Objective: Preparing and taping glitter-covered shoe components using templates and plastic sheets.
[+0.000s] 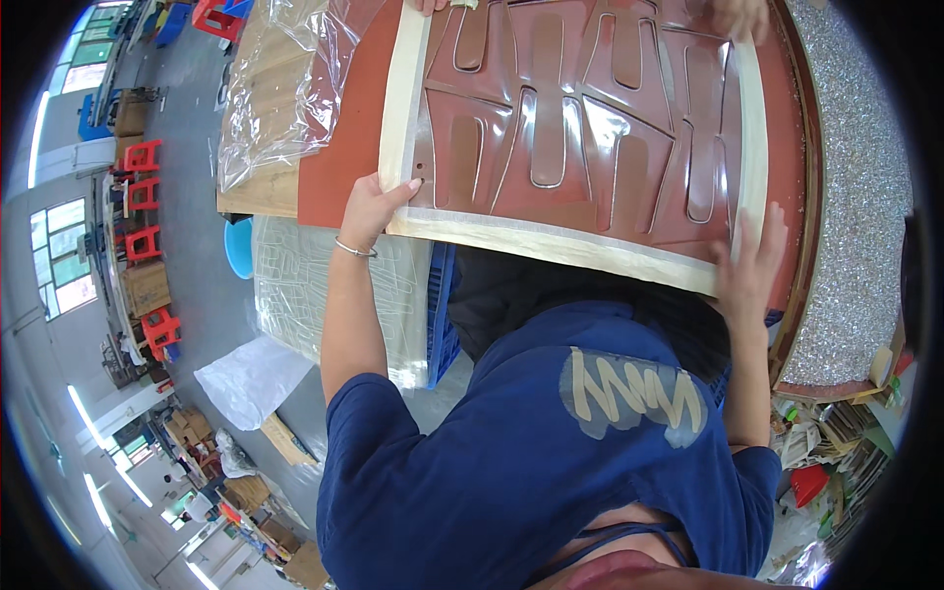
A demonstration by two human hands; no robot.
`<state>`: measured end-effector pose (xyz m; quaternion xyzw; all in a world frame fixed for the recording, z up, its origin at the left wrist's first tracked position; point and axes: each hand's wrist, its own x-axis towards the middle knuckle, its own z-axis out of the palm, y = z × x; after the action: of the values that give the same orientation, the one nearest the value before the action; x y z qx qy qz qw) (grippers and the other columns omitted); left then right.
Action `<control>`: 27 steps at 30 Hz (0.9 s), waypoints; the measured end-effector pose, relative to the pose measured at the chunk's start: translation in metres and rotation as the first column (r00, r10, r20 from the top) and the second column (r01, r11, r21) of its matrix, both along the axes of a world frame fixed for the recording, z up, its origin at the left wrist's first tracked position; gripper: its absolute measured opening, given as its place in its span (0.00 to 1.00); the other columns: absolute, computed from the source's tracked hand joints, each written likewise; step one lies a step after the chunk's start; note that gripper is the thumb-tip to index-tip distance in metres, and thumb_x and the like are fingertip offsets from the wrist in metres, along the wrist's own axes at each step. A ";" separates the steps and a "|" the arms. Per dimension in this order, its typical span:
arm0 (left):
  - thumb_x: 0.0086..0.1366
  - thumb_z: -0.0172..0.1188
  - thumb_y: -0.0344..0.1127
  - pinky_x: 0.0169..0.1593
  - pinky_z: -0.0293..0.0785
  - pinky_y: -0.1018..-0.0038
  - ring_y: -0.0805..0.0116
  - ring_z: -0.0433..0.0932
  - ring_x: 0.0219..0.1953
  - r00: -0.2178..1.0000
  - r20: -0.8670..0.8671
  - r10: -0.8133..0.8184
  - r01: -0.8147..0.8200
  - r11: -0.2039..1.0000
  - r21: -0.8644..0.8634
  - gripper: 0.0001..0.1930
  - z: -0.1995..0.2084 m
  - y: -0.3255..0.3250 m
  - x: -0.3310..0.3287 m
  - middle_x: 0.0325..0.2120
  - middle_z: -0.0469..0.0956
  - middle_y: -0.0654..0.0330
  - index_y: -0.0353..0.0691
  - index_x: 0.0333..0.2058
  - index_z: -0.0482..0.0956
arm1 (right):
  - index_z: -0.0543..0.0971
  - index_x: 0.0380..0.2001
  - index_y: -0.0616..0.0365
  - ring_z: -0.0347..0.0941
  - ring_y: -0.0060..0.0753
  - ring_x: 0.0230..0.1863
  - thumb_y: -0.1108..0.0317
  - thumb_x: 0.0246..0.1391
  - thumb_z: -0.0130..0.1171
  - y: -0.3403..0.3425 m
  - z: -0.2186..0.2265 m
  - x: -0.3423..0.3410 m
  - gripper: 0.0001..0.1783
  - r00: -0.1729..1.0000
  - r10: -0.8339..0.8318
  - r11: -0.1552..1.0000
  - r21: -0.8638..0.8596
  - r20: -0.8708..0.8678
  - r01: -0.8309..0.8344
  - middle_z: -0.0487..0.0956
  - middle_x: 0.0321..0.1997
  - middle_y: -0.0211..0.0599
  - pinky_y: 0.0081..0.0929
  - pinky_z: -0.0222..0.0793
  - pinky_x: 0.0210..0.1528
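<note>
A rectangular frame (551, 236) with a cream border lies before me. Inside it, a glossy clear plastic sheet (580, 211) with moulded strap-like and angular outlines covers reddish-brown material. My left hand (379, 206) grips the frame's near left corner, thumb on top and the other fingers partly hidden. At the near right corner, my right hand (752, 261) rests against the border with its fingers stretched out, slightly blurred. Another person's hands touch the far side: one hand (430, 5) at the far left corner, one blurred hand (742, 15) at the far right.
Beneath the frame is a red-brown surface (339, 182). Crumpled clear film (280, 98) covers wood at the left. A plastic-covered stack (329, 285) stands beside a blue crate (442, 315). To the right is a glittery silver surface (855, 197) with a brown rim. Red stools (143, 192) line the far left.
</note>
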<state>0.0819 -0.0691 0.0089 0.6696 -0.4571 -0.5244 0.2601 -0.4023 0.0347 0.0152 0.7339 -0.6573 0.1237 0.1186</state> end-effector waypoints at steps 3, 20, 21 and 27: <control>0.55 0.66 0.36 0.33 0.73 0.77 0.76 0.76 0.28 1.000 -0.004 0.010 -0.010 1.000 -0.003 0.15 0.005 0.000 -0.007 0.27 0.79 0.60 0.29 0.35 0.78 | 0.66 0.59 0.61 0.42 0.53 0.72 0.53 0.52 0.58 0.008 -0.001 0.017 0.35 0.959 0.223 0.940 0.222 0.174 -0.259 0.51 0.69 0.55 0.57 0.36 0.68; 0.57 0.65 0.34 0.34 0.73 0.76 0.77 0.76 0.30 1.000 -0.031 -0.001 0.001 1.000 -0.023 0.16 0.005 0.003 -0.005 0.30 0.80 0.60 0.28 0.39 0.78 | 0.54 0.63 0.71 0.41 0.50 0.72 0.30 0.46 0.47 -0.089 -0.012 0.219 0.57 0.618 0.722 0.594 0.179 0.311 -0.784 0.51 0.69 0.55 0.52 0.28 0.71; 0.57 0.65 0.34 0.34 0.73 0.76 0.77 0.76 0.30 1.000 -0.029 0.003 -0.004 1.000 -0.024 0.16 0.004 0.003 -0.005 0.30 0.80 0.60 0.28 0.39 0.78 | 0.55 0.63 0.71 0.43 0.47 0.72 0.30 0.46 0.47 -0.090 -0.017 0.223 0.56 0.629 0.716 0.598 0.197 0.303 -0.777 0.53 0.69 0.52 0.51 0.29 0.71; 0.57 0.66 0.37 0.31 0.72 0.79 0.79 0.75 0.27 1.000 0.003 -0.017 0.017 0.995 -0.096 0.16 0.009 0.008 0.002 0.26 0.80 0.62 0.28 0.36 0.79 | 0.56 0.61 0.73 0.44 0.47 0.72 0.28 0.47 0.42 -0.088 -0.017 0.224 0.57 0.627 0.721 0.594 0.202 0.297 -0.779 0.55 0.68 0.53 0.51 0.29 0.71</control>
<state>0.0840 -0.0614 0.0183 0.6531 -0.4877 -0.5034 0.2869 -0.1784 -0.0530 -0.0021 0.9364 -0.3044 0.1241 -0.1230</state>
